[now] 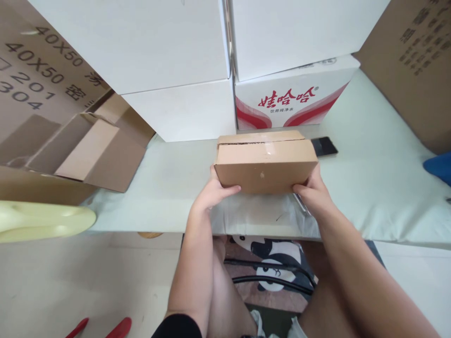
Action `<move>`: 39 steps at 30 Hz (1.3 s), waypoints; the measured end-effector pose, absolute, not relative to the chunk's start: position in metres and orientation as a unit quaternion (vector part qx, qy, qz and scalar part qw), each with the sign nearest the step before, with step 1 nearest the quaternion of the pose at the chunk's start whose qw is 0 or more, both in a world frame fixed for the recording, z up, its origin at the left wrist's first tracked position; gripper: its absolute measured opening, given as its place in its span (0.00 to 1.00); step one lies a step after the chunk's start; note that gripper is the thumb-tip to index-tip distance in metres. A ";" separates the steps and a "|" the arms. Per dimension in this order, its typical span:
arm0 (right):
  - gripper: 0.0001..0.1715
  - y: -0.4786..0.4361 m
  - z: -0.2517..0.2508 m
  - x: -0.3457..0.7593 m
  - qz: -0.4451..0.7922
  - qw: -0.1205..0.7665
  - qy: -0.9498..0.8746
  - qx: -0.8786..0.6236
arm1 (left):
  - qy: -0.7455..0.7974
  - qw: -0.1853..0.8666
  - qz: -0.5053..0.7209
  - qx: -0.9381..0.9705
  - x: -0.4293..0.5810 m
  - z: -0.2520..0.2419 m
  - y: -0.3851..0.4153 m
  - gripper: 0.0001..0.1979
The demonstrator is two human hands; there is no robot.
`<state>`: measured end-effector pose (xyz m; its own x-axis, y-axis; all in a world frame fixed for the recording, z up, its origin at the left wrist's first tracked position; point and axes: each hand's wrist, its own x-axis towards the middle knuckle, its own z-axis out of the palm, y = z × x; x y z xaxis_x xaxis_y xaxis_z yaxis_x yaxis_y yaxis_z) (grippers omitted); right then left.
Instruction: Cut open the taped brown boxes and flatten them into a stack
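Between my two hands is a small brown cardboard box (264, 177), tilted so that its taped top seam shows. My left hand (216, 190) grips its left end, thumb across the near face and the other fingers mostly hidden behind. At the right end, my right hand (313, 188) holds the box the same way, thumb on the lower corner. Just behind the right end lies a dark phone (324, 146) on the pale green cloth. Beneath my right hand, a thin silvery object (301, 204) partly shows; its kind I cannot make out.
White cartons (179, 110) are stacked at the back, one with red print (289, 104). An opened cardboard box (112, 150) sits at left, near a pale yellow rounded object (45, 220). A large brown carton (416, 70) and something blue (439, 168) are on the right.
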<state>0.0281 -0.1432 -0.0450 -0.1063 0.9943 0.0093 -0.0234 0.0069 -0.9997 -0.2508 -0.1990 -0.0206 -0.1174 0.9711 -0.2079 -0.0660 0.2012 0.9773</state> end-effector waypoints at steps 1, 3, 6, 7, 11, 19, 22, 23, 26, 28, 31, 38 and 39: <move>0.40 -0.144 -0.046 0.028 0.531 0.479 -0.521 -0.466 | 0.564 0.534 0.488 0.398 -0.252 -0.019 -0.200 0.53; 0.39 -0.145 -0.046 0.028 0.529 0.473 -0.521 -0.474 | 0.567 0.538 0.484 0.394 -0.254 -0.018 -0.201 0.49; 0.37 -0.146 -0.044 0.026 0.514 0.461 -0.529 -0.494 | 0.567 0.553 0.496 0.357 -0.256 -0.021 -0.202 0.45; 0.36 -0.146 -0.043 0.026 0.509 0.457 -0.532 -0.498 | 0.572 0.556 0.497 0.342 -0.255 -0.022 -0.202 0.43; 0.33 -0.145 -0.044 0.027 0.496 0.448 -0.547 -0.505 | 0.598 0.523 0.516 0.321 -0.251 -0.025 -0.199 0.36; 0.32 -0.144 -0.051 0.026 0.495 0.456 -0.559 -0.485 | 0.602 0.491 0.553 0.301 -0.246 -0.023 -0.193 0.35; 0.29 -0.145 -0.051 0.023 0.529 0.436 -0.556 -0.470 | 0.595 0.448 0.583 0.324 -0.243 -0.020 -0.192 0.35; 0.29 -0.145 -0.051 0.022 0.534 0.429 -0.554 -0.473 | 0.586 0.435 0.592 0.342 -0.241 -0.018 -0.191 0.36; 0.29 -0.145 -0.050 0.020 0.538 0.420 -0.548 -0.484 | 0.549 0.396 0.624 0.390 -0.239 -0.014 -0.190 0.42; 0.30 -0.145 -0.049 0.020 0.548 0.413 -0.544 -0.483 | 0.534 0.367 0.644 0.407 -0.239 -0.013 -0.189 0.43; 0.29 -0.145 -0.049 0.021 0.560 0.402 -0.540 -0.483 | 0.534 0.328 0.665 0.406 -0.241 -0.013 -0.188 0.38; 0.28 -0.143 -0.056 0.026 0.534 0.394 -0.564 -0.491 | 0.521 0.297 0.715 0.359 -0.243 -0.007 -0.188 0.25; 0.28 -0.142 -0.056 0.027 0.529 0.388 -0.571 -0.493 | 0.524 0.299 0.714 0.357 -0.244 -0.006 -0.188 0.25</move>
<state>0.0266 -0.1422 -0.0556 -0.2135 0.9738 -0.0785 0.1525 -0.0462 -0.9872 -0.2442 -0.1881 -0.0064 -0.5675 0.7997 0.1958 -0.0525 -0.2725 0.9607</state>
